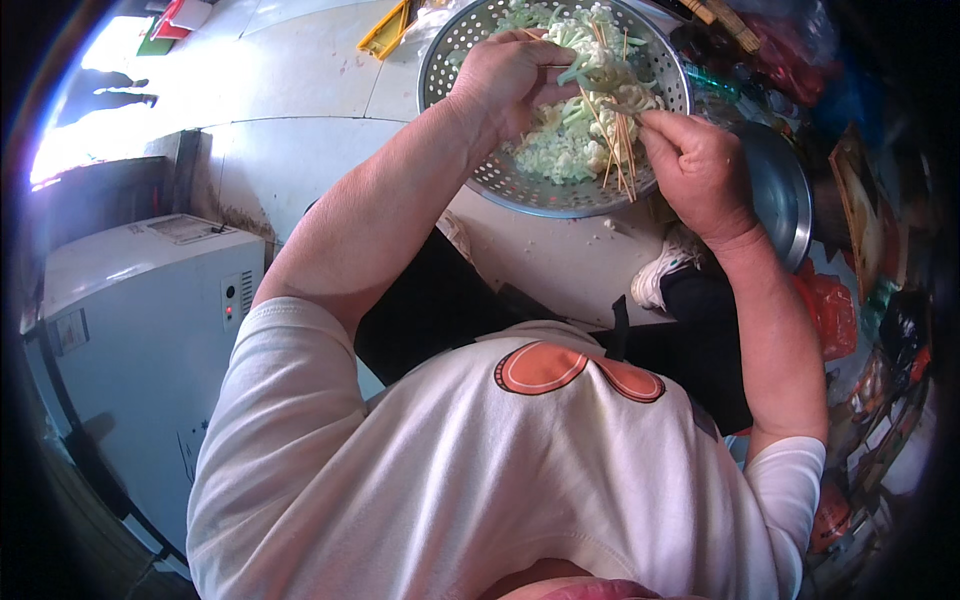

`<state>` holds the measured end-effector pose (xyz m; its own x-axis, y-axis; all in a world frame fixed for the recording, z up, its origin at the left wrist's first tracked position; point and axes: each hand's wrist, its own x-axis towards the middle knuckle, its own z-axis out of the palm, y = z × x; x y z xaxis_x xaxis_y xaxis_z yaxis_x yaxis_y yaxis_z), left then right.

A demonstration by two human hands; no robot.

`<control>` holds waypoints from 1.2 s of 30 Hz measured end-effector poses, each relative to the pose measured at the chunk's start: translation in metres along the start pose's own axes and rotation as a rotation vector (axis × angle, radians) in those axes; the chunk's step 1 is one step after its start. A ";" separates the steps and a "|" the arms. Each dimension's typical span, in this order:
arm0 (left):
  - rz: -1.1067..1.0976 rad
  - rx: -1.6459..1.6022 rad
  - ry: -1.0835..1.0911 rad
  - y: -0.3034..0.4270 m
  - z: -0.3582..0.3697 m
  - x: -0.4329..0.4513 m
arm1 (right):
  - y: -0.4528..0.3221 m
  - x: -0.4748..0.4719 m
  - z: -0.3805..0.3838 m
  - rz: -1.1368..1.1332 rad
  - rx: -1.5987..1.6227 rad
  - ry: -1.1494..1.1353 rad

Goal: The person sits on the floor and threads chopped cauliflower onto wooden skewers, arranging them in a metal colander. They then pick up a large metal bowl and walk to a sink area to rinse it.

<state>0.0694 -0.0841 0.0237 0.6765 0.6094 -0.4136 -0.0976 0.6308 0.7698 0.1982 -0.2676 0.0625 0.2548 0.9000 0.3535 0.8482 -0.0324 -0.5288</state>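
In front of me a perforated metal colander (525, 196) holds cut cauliflower florets (559, 154) and several thin wooden skewers (621, 154). My left hand (514, 79) is over the colander's left side, its fingers curled around a pale green cauliflower stem (577, 71). From the right, my right hand (697, 161) pinches a small floret piece (634, 101) between thumb and forefinger, close to the other hand. Whether a skewer runs through that piece is hard to tell. Some skewers lie across the florets, their ends toward me.
A metal basin (780, 187) stands right of the colander, beside plastic bags (825, 311) and clutter. To my left is a white chest appliance (150, 300) with a red light. A yellow plastic tray (384, 30) lies on the tiled floor (300, 82). Another person's legs (97, 90) show far left.
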 end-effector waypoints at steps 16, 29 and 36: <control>0.008 -0.035 -0.163 -0.001 -0.005 -0.004 | 0.006 -0.002 0.000 0.078 0.028 -0.040; -0.072 -0.138 0.182 -0.009 0.003 -0.026 | 0.000 0.000 0.017 -0.086 -0.121 -0.111; 0.010 -0.071 0.239 -0.012 0.002 -0.036 | 0.001 0.000 0.024 -0.106 -0.137 -0.154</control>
<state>0.0476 -0.1147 0.0306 0.4842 0.7069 -0.5156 -0.1604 0.6510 0.7420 0.1879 -0.2572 0.0440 0.0963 0.9570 0.2738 0.9242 0.0162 -0.3816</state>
